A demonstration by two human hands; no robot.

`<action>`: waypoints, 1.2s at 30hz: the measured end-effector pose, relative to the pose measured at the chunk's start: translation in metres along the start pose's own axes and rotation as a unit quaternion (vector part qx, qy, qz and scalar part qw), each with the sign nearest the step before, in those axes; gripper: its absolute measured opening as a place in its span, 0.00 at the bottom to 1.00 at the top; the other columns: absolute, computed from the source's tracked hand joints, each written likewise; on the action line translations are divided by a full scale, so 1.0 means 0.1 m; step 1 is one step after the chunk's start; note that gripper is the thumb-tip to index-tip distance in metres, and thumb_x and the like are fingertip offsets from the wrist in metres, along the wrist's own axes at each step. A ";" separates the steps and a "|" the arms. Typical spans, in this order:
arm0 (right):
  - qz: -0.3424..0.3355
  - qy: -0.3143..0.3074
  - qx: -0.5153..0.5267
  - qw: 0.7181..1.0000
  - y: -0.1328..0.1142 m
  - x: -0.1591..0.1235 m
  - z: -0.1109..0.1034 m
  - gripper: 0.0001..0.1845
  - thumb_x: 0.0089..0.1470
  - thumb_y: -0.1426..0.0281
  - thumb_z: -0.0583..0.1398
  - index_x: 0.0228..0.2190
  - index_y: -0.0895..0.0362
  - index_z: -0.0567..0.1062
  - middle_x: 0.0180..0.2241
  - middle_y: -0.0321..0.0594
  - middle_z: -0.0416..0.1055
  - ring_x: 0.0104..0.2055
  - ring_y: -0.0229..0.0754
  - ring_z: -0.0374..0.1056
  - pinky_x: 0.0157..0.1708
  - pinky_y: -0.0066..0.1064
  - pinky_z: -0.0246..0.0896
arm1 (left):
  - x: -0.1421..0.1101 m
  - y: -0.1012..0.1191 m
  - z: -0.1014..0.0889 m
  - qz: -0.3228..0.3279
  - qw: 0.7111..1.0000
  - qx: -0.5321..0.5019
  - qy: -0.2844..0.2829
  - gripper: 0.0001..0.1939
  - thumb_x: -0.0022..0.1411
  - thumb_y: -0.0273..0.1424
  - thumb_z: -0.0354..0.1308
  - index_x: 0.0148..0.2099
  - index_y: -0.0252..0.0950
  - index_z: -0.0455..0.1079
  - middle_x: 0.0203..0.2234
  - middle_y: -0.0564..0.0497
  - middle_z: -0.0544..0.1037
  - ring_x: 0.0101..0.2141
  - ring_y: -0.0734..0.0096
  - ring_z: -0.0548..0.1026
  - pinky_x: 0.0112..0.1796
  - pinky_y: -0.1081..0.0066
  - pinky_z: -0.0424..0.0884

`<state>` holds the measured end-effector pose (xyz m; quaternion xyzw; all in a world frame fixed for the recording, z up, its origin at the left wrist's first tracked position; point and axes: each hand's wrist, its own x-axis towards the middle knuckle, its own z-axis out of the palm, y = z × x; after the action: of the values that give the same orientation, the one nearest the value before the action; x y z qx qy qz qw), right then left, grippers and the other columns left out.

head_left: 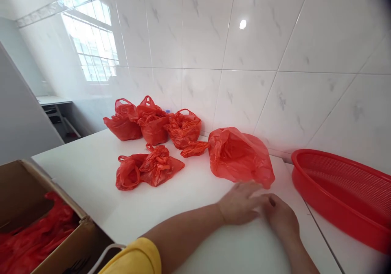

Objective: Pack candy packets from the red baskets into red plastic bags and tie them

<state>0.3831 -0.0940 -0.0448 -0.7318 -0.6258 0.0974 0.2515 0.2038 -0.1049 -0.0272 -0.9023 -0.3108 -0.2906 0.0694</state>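
My left hand (240, 204) reaches in over the white table with its fingers stretched out, slightly blurred. Its fingertips lie by the lower edge of a puffed-up red plastic bag (241, 155), whose wide mouth faces me. Close against those fingers is my right hand (281, 217), its fingers curled and closed. What the right hand holds, if anything, is hidden. Farther left on the table lie two small crumpled red plastic bags, one rounder bag (128, 174) and one knotted bag (159, 168).
Along the tiled wall stand several filled red bags (152, 123). A red plastic basket (332, 200) with mesh sides is at the right. An open cardboard box (58, 245) at the lower left holds more red bags (39, 235). The white table (128, 217) ends beside it.
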 end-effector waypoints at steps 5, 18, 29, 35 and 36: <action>0.086 -0.092 0.053 0.991 -0.09 -0.01 -0.14 0.17 0.57 0.55 0.49 0.36 0.47 0.73 0.37 0.34 0.74 0.37 0.44 0.70 0.31 0.34 0.64 | -0.45 -0.63 -0.69 -0.188 0.955 0.179 0.144 0.22 0.60 0.31 0.51 0.58 0.40 0.63 0.62 0.40 0.57 0.64 0.52 0.49 0.59 0.48 0.49; 0.055 -0.082 -0.007 0.995 -0.20 -0.09 -0.12 0.16 0.54 0.57 0.48 0.33 0.49 0.71 0.38 0.37 0.73 0.36 0.46 0.67 0.30 0.34 0.60 | -1.73 -1.46 -2.07 -0.637 0.745 0.182 0.075 0.29 0.63 0.52 0.36 0.58 0.47 0.62 0.59 0.43 0.64 0.59 0.44 0.58 0.52 0.35 0.52; 0.042 -0.066 0.002 0.997 -0.16 -0.08 -0.09 0.16 0.52 0.58 0.49 0.33 0.50 0.73 0.37 0.38 0.74 0.34 0.46 0.68 0.27 0.33 0.58 | -2.07 -1.53 -2.13 -0.667 0.723 0.169 0.061 0.24 0.60 0.35 0.47 0.58 0.41 0.63 0.49 0.41 0.73 0.48 0.49 0.71 0.44 0.57 0.67; 0.051 -0.061 0.003 0.997 -0.17 -0.08 -0.09 0.16 0.51 0.58 0.49 0.32 0.50 0.74 0.36 0.38 0.74 0.32 0.44 0.67 0.27 0.32 0.57 | -1.79 -1.59 -2.10 -0.647 0.750 0.103 0.096 0.31 0.56 0.50 0.51 0.59 0.44 0.62 0.56 0.42 0.66 0.51 0.51 0.69 0.46 0.58 0.66; 0.054 -0.063 0.005 0.997 -0.18 -0.08 -0.09 0.16 0.51 0.58 0.49 0.32 0.50 0.74 0.36 0.37 0.74 0.32 0.44 0.67 0.27 0.32 0.57 | -1.74 -1.62 -2.05 -0.650 0.751 0.079 0.088 0.33 0.53 0.52 0.53 0.58 0.44 0.63 0.57 0.41 0.64 0.50 0.49 0.69 0.45 0.58 0.66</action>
<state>0.3704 -0.1028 -0.0299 -0.7555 -0.5997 0.1601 0.2097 -0.1032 -0.1294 0.0340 -0.4441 -0.8367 -0.3183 -0.0378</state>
